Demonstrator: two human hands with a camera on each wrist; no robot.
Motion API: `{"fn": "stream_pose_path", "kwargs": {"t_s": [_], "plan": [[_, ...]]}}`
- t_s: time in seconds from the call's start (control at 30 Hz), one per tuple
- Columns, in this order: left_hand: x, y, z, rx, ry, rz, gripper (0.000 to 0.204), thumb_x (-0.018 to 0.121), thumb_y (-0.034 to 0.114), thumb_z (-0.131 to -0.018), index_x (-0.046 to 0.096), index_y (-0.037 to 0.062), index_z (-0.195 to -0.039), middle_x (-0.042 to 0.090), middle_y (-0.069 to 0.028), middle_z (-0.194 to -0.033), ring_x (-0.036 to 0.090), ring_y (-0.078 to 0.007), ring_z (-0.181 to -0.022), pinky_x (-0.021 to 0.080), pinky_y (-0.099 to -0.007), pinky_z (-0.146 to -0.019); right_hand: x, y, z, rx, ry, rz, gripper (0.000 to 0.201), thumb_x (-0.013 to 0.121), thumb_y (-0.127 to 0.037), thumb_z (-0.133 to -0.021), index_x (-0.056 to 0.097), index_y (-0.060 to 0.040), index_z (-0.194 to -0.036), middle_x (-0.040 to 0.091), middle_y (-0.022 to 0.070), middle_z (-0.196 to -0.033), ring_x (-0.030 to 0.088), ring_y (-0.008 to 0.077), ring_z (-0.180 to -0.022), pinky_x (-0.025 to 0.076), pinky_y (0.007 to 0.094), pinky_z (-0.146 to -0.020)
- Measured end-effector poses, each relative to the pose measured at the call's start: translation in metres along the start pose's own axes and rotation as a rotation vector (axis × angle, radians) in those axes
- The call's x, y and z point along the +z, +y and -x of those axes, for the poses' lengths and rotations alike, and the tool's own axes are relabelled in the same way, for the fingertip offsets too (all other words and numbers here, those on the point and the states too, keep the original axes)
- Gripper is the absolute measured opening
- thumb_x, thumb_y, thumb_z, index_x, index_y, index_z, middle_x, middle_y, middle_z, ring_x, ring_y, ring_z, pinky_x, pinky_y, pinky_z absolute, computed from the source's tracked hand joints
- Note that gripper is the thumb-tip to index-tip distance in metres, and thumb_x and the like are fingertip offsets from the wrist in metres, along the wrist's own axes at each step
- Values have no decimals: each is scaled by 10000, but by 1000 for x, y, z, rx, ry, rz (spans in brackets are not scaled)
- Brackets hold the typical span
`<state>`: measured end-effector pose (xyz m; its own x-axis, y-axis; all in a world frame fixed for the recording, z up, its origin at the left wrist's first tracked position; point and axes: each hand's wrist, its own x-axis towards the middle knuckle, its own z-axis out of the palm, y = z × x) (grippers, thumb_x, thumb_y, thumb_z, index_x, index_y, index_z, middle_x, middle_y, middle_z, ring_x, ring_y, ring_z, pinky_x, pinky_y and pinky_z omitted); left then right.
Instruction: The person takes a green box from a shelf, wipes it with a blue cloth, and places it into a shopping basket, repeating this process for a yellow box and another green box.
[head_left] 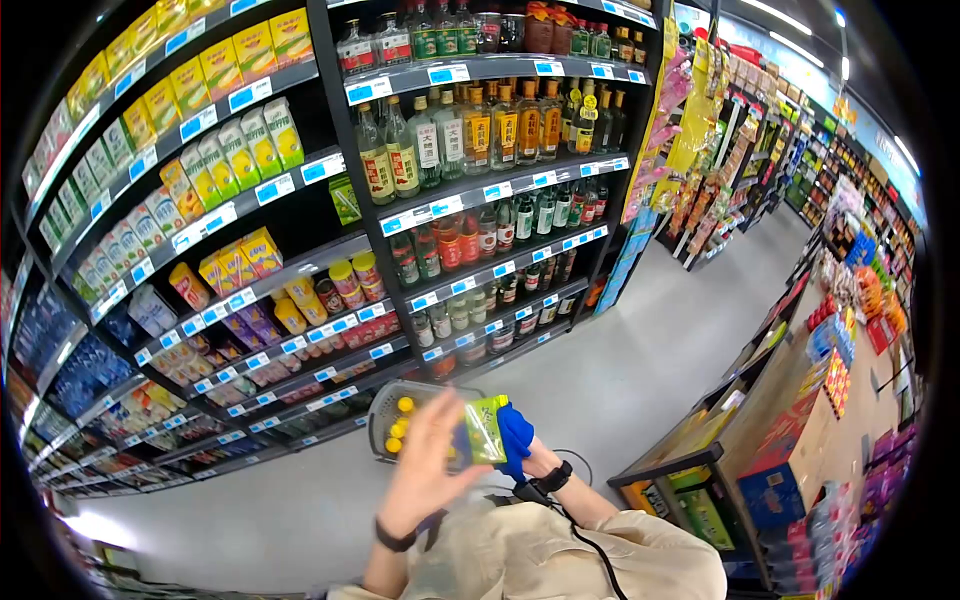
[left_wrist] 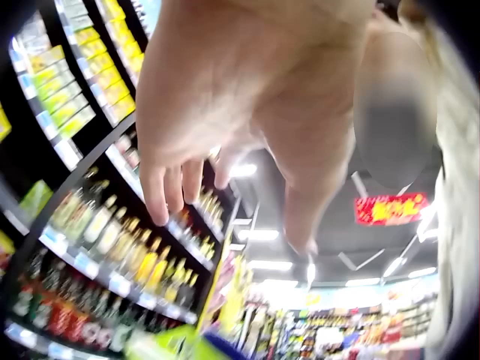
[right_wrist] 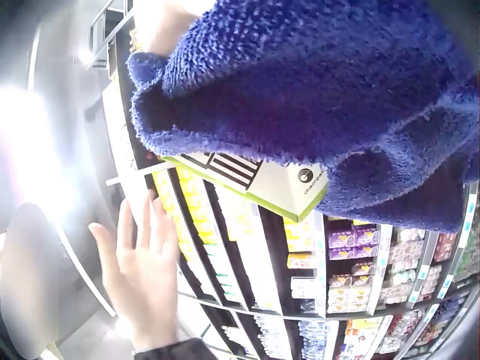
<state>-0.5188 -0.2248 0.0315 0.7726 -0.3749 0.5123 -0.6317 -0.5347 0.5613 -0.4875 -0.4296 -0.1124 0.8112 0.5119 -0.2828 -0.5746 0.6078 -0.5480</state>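
In the head view my right hand [head_left: 540, 459], mostly covered by a blue fuzzy cloth [head_left: 516, 440], holds a green carton [head_left: 486, 430] in front of my body. Up close in the right wrist view, the cloth [right_wrist: 300, 82] drapes over the carton [right_wrist: 277, 187], whose white side has a barcode. My left hand [head_left: 428, 470] is raised beside the carton, blurred, with nothing in its grasp. The left wrist view has its fingers extended and its thumb spread apart, while the right wrist view catches the same left hand [right_wrist: 142, 259] with its palm open.
A grey basket [head_left: 376, 425] with several yellow-topped items stands below my hands. Shelves [head_left: 480, 195] of bottles and cartons line the front and left. At right is a wooden display counter [head_left: 760, 390] with boxes; a grey floor aisle [head_left: 660, 300] runs between.
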Motion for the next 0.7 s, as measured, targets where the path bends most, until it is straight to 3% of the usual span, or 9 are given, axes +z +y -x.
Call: {"fn": "stream_pose_path", "kwargs": {"t_s": [0.03, 0.1, 0.2, 0.37, 0.4, 0.57, 0.7], "plan": [[26, -19, 15, -43, -131, -37, 985, 918, 221, -653, 417, 15, -1476, 406, -206, -1514, 429, -372, -1377, 379, -450, -1138, -10, 9, -3, 28, 29, -4, 527, 498, -438, -1047, 519, -42, -1394, 651, 111, -1281, 672, 224, -1091, 545, 363, -956], [58, -40, 43, -143, -217, 40, 1062, 914, 200, -645, 345, 9, -1522, 279, -214, -1583, 325, -397, -1444, 311, -467, -1190, -26, 26, -12, 57, 111, 54, 393, 508, -339, -1065, 554, -104, -1377, 657, 22, -1266, 662, 141, -1073, 538, 307, -936], [80, -49, 62, -199, -151, -8, 1111, 893, 176, -632, 274, -32, -1531, 282, -225, -1579, 310, -420, -1450, 302, -473, -1198, -43, 48, -23, 65, 76, 121, 378, 527, -309, -1061, 557, -105, -1378, 647, 2, -1267, 640, 116, -1094, 524, 284, -956], [76, -56, 72, -244, -93, 0, 1095, 881, 224, -602, 313, -38, -1500, 369, -239, -1508, 368, -423, -1401, 338, -489, -1171, -27, 59, -21, 126, 28, 32, 393, 534, -302, -1059, 552, -83, -1385, 636, 18, -1298, 630, 111, -1120, 514, 284, -992], [74, -58, 76, -245, -94, 14, 1087, 880, 234, -595, 327, -37, -1490, 394, -241, -1484, 385, -425, -1385, 345, -492, -1164, -31, 62, -25, 138, -50, 11, 407, 539, -302, -1057, 545, -73, -1393, 631, 37, -1321, 627, 115, -1138, 509, 292, -1010], [60, -62, 75, -189, -101, -65, 1058, 881, 267, -569, 383, -15, -1459, 475, -213, -1405, 449, -426, -1323, 373, -500, -1136, -39, 74, -32, 152, -13, 21, 462, 552, -358, -1046, 520, -98, -1427, 607, 41, -1377, 608, 137, -1193, 492, 308, -1050], [51, -67, 73, -166, -43, -185, 1078, 897, 288, -519, 419, 23, -1448, 494, -170, -1401, 465, -415, -1313, 378, -505, -1132, -1, 64, -31, 138, 32, 42, 489, 579, -359, -1034, 503, -110, -1447, 592, 46, -1404, 591, 153, -1229, 484, 326, -1076]]}}
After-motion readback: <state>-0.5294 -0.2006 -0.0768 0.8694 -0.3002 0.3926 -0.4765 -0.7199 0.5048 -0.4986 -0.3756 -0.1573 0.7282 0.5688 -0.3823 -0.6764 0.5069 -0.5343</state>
